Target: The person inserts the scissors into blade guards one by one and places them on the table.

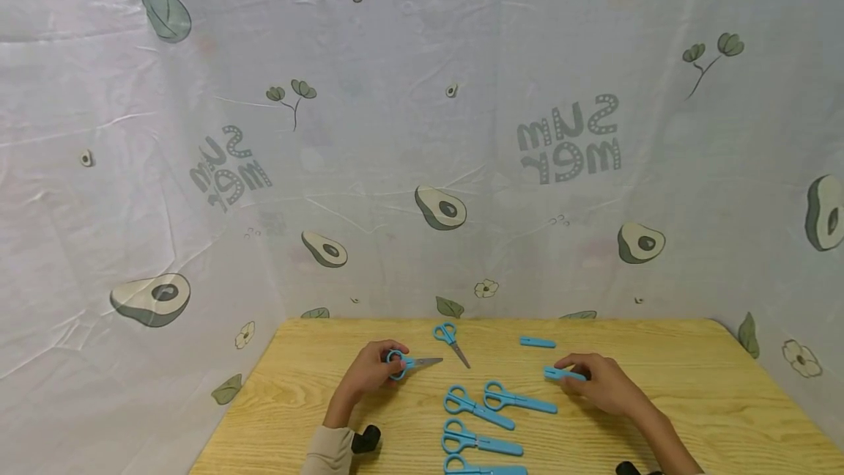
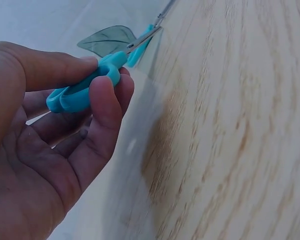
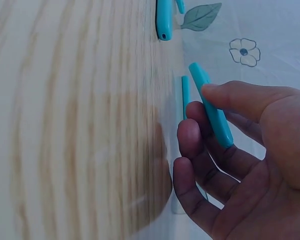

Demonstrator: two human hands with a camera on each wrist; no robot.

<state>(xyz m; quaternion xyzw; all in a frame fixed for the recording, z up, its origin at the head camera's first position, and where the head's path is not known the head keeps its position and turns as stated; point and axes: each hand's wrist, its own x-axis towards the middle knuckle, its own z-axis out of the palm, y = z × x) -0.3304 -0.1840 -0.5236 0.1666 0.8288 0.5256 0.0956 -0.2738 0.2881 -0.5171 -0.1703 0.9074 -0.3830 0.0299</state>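
My left hand (image 1: 373, 370) pinches a pair of scissors (image 1: 399, 364) by its blue handles, its bare blades pointing right. In the left wrist view thumb and fingers press on those handle loops (image 2: 85, 90). My right hand (image 1: 598, 383) holds a blue scissors cover (image 1: 564, 374) between thumb and fingers; the right wrist view shows this slim cover (image 3: 211, 106) tilted above the table. Between the hands, a second pair of bare-bladed scissors (image 1: 451, 343) lies farther back on the table. A second loose cover (image 1: 538, 342) lies behind the right hand.
Several sheathed blue scissors (image 1: 483, 445) lie in the middle front of the wooden table (image 1: 699, 380), blades toward the right. One sheathed pair (image 1: 521, 398) sits just left of the right hand. A patterned curtain (image 1: 395, 152) stands along the back and sides.
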